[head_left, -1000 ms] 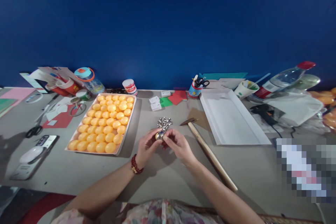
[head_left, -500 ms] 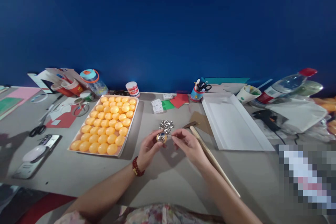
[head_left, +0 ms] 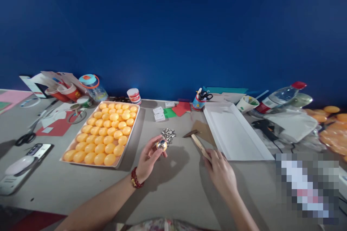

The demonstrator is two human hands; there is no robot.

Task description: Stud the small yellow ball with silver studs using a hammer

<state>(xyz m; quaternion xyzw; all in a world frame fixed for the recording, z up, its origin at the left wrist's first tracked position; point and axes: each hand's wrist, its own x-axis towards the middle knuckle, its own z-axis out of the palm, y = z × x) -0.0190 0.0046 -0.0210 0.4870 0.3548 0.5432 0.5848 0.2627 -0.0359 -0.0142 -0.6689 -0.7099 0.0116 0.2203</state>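
My left hand (head_left: 148, 158) pinches a small yellow ball (head_left: 162, 145) with a shiny metal tack on it, held just above the grey table. Right behind the ball lies a little heap of silver tacks (head_left: 168, 134). My right hand (head_left: 220, 172) has come down on the wooden handle of a small hammer (head_left: 197, 142) that lies on the table, its fingers curling round the handle. A tray (head_left: 133, 127) full of several yellow balls sits to the left of my left hand.
An empty white tray (head_left: 234, 132) lies right of the hammer. Along the back stand a pen cup with scissors (head_left: 200, 100), a white jar (head_left: 134, 96), small boxes (head_left: 158, 114), coloured paper and a water bottle (head_left: 279, 96). Scissors (head_left: 22, 138) and a phone (head_left: 23, 161) lie at far left.
My right hand has left the ball and moved right and down onto the hammer's handle. The left hand keeps the ball, a little lower and nearer to me.
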